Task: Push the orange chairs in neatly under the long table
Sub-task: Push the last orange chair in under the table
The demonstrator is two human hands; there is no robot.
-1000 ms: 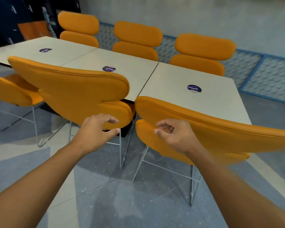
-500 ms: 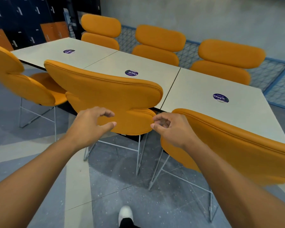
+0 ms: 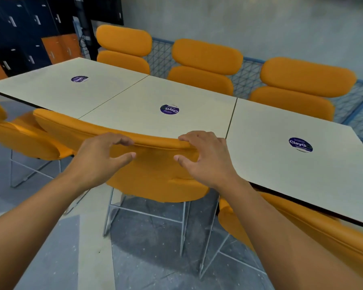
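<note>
Contact changed: left hand [image 3: 96, 158] and right hand [image 3: 205, 160], previously short of chair [image 3: 151, 172], now curl fingers [image 3: 122, 141] over its top edge, against table [image 3: 134, 95].

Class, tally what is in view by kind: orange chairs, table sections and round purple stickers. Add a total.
Orange chairs: 6
Table sections: 3
Round purple stickers: 3
Total: 12

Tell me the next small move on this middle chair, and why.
Probably ease the middle chair straight forward: the left hand and right hand curl over its back's top edge, and its legs stand out from the long table, unlike the tucked right chair.
</note>
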